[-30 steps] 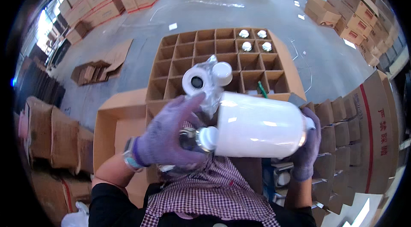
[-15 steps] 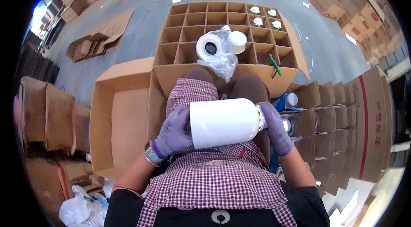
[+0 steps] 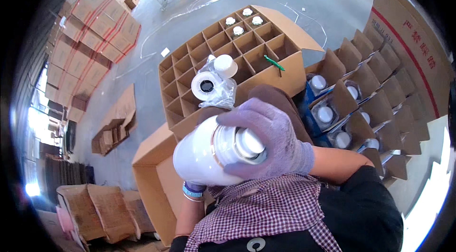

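A large glossy white bottle (image 3: 194, 154) with a thin gold ring round its shoulder lies tilted above my lap, its neck and white stopper turned toward me. My gloved right hand (image 3: 278, 140) wraps over the neck end, thumb below and fingers above. Of my left hand (image 3: 195, 186) only the purple glove cuff shows beneath the bottle; the bottle hides its fingers. Beyond my knees stands a divided carton (image 3: 270, 81). On its dividers rest a white ring-shaped part (image 3: 203, 86) with a dark centre, a white cap (image 3: 225, 65) and crumpled clear plastic wrap (image 3: 223, 94).
A green pen-like tool (image 3: 274, 63) sits at the carton's near edge. Several white-topped items fill far cells. To my right, another divided carton (image 3: 415, 38) holds capped bottles. An open carton (image 3: 149, 171) is at my left. Flattened cardboard (image 3: 116, 123) lies on the floor; stacked boxes (image 3: 95, 28) stand beyond.
The view has turned to the right. The bottle has swung from crosswise to neck toward me, and my right hand has shifted over its neck and shoulder. My left hand has become mostly hidden.
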Available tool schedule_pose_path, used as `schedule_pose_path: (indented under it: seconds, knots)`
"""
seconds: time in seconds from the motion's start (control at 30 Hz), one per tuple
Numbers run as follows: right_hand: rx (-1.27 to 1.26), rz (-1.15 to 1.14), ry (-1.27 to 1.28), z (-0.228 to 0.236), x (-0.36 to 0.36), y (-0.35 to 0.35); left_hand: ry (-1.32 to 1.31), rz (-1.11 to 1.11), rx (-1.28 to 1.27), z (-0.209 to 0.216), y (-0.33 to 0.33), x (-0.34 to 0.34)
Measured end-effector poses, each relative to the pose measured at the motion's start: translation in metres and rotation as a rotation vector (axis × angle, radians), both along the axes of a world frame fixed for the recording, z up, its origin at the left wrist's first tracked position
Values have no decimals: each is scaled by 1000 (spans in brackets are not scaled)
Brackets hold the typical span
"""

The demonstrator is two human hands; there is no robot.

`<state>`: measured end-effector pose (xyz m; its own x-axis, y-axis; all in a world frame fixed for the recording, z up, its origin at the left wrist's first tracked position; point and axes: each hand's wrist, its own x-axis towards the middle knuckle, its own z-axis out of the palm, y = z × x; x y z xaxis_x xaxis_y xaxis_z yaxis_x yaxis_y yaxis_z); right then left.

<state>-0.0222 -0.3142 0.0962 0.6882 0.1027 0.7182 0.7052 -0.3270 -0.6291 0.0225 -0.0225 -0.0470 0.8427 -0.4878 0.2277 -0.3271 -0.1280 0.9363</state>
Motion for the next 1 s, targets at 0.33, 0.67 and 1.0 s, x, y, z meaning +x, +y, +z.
schedule_pose_path:
  seconds: [0.33, 0.67, 1.0]
  knots:
    - [-89, 305, -53, -7, 23, 39, 80, -55, 180, 17, 13, -22]
    - [24, 138, 175, -32, 81, 63, 713, 51, -742, 21, 53, -44]
    - [-1075, -390, 550, -132, 303, 10, 726, 455, -955, -23, 89, -40]
